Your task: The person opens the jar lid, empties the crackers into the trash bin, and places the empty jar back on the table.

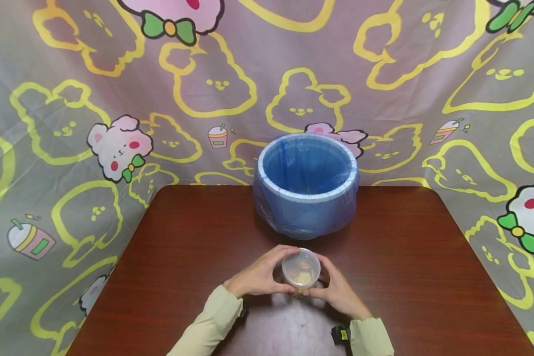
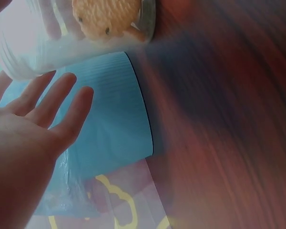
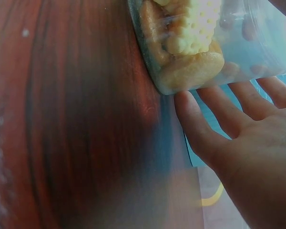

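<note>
A clear plastic jar [image 1: 300,267] stands upright on the table, near its middle. Low inside it lie crackers and biscuits; a scalloped, dotted cracker [image 3: 195,28] and a rounded brown biscuit [image 3: 190,71] show in the right wrist view. From the left side my left hand [image 1: 267,272] holds the jar near its top, thumb in front and fingers behind. My right hand [image 1: 338,287] holds the other side the same way, with fingertips against the wall in the right wrist view. Whether a lid covers the top, I cannot tell.
Behind the jar stands a round blue bin [image 1: 307,212] with a white rim, lined with a blue plastic bag. The dark brown wooden table [image 1: 196,232] has rounded far corners. A patterned cloth [image 1: 231,64] hangs around its back and sides.
</note>
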Available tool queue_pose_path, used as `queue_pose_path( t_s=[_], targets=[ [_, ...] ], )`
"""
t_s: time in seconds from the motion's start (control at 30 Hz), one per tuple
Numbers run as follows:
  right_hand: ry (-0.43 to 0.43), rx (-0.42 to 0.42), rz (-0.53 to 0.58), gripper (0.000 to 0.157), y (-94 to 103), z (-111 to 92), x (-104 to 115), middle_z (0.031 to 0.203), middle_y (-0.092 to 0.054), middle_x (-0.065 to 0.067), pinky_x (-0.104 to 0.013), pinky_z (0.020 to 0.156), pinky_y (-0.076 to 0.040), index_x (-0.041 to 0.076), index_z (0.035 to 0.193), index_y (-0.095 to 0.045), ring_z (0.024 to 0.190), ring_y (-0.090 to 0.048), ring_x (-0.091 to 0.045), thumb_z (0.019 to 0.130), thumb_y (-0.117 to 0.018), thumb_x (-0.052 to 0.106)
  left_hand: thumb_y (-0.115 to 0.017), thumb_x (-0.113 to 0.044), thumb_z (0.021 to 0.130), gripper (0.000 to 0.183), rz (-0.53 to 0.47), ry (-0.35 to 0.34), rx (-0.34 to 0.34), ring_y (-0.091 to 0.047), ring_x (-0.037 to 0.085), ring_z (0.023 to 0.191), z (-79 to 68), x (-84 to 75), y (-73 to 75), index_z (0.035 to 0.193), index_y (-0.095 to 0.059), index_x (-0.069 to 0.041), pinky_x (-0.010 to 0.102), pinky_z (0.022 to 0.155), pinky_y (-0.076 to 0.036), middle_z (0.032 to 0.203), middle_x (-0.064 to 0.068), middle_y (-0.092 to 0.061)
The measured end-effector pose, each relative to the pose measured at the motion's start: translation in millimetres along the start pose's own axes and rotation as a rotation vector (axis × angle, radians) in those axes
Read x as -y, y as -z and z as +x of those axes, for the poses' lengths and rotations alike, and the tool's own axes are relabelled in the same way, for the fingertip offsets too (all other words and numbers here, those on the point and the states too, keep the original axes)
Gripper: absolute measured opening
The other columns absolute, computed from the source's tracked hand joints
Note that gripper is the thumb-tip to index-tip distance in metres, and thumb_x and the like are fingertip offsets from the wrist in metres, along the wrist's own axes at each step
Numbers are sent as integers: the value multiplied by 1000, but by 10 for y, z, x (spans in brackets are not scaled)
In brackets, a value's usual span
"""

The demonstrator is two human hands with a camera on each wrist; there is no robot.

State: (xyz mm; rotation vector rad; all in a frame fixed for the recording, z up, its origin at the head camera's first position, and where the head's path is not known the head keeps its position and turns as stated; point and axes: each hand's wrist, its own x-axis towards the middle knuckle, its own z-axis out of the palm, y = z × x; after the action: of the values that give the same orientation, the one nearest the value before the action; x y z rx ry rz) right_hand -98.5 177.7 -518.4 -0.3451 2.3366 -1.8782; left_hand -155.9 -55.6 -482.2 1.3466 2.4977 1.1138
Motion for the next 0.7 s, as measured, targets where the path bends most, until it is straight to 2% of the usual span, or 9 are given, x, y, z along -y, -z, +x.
queue_pose_path(
  t_s=[0.13, 0.7],
  targets=[
    [15, 0, 13, 87, -4, 4, 0, 137, -51, -12, -23, 97, -45, 17, 141, -41, 120, -57, -32, 68, -88, 19, -85, -29, 72, 84, -6, -10, -9, -51, 14, 125, -17, 10, 17, 143, -42, -15, 31, 106, -42, 136, 0, -52],
    [16, 9, 13, 87, -7, 6, 0, 139, -50, -12, -24, 98, -45, 16, 142, -40, 122, -56, -33, 69, -87, 17, -83, -22, 75, 78, -12, -6, -17, -52, 14, 126, -46, 34, 70, 141, -44, -13, 32, 108, -41, 135, 4, -55]
  ],
)
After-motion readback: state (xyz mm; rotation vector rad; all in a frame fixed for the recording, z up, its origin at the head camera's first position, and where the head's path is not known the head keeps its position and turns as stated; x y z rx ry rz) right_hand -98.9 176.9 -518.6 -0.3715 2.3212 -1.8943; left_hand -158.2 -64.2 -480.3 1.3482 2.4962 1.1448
